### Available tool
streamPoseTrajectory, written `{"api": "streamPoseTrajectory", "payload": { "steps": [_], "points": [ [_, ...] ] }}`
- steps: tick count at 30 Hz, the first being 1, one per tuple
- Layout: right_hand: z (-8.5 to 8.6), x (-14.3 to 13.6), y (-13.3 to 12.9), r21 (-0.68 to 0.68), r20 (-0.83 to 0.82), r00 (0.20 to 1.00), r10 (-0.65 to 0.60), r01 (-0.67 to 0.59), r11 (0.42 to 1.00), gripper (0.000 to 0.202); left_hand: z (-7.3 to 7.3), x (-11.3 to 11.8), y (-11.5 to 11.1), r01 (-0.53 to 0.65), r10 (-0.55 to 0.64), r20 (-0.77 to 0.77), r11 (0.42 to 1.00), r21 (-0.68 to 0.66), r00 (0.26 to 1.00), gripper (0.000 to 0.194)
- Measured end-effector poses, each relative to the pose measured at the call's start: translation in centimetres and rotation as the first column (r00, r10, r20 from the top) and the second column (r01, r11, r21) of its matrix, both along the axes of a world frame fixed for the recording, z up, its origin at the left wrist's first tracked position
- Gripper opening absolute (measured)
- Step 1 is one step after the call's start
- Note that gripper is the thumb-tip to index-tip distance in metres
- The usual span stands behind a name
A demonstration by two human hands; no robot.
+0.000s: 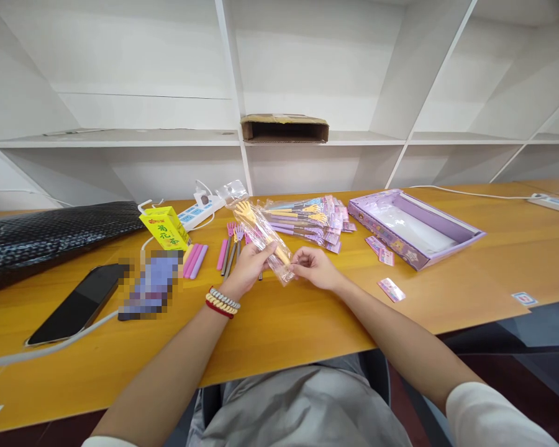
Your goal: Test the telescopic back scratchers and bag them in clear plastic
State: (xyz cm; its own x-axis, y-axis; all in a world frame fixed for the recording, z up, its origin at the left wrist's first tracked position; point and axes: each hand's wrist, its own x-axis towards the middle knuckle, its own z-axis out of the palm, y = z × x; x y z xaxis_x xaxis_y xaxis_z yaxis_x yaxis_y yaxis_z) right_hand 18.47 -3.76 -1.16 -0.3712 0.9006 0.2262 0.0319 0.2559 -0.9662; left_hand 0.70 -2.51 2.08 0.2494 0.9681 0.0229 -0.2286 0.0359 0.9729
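A yellow hand-shaped stick (246, 213) lies inside a clear plastic bag (262, 228), held slanting above the table. My left hand (250, 266) grips the bag's left side, thumb on top. The fingertips of my right hand (312, 267) pinch the bag near its lower end. Behind them is a pile of bagged sticks with purple cards (319, 217). Several loose sticks with pink and purple hand-shaped heads (230, 230) lie just left of the bag. Pink and purple tubes (194, 261) rest farther left.
A purple open box (422, 245) stands at the right, with small cards (391, 289) beside it. At the left are a yellow drink carton (165, 228), a black phone (77, 304), a power strip (200, 214) and a cable. A cardboard box (284, 119) sits on the white shelf.
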Motion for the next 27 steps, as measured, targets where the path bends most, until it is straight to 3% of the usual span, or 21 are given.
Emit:
{"api": "streamPoseTrajectory", "payload": {
  "steps": [8, 13, 21, 27],
  "points": [
    [0.3, 0.4, 0.3, -0.171, -0.015, 0.998, 0.060, -0.061, 0.983, 0.048, 0.3, 0.1, -0.8, 0.151, -0.147, -0.043, 0.982, 0.110, 0.988, 0.039],
    [0.7, 0.5, 0.1, -0.175, 0.059, 0.998, 0.032, -0.021, 0.984, 0.027, 0.4, 0.2, -0.9, 0.181, -0.172, -0.082, 0.976, 0.117, 0.982, 0.047],
    [-0.1, 0.3, 0.5, -0.093, 0.029, 0.998, 0.048, -0.045, 0.995, 0.025, 0.4, 0.7, -1.3, 0.217, -0.155, -0.284, 0.956, 0.200, 0.946, 0.040],
    [-0.2, 0.2, 0.6, -0.163, 0.013, 1.000, 0.022, -0.020, 0.987, 0.026, -0.2, 0.1, -1.0, 0.249, -0.162, -0.361, 0.945, 0.211, 0.918, 0.062]
  ]
}}
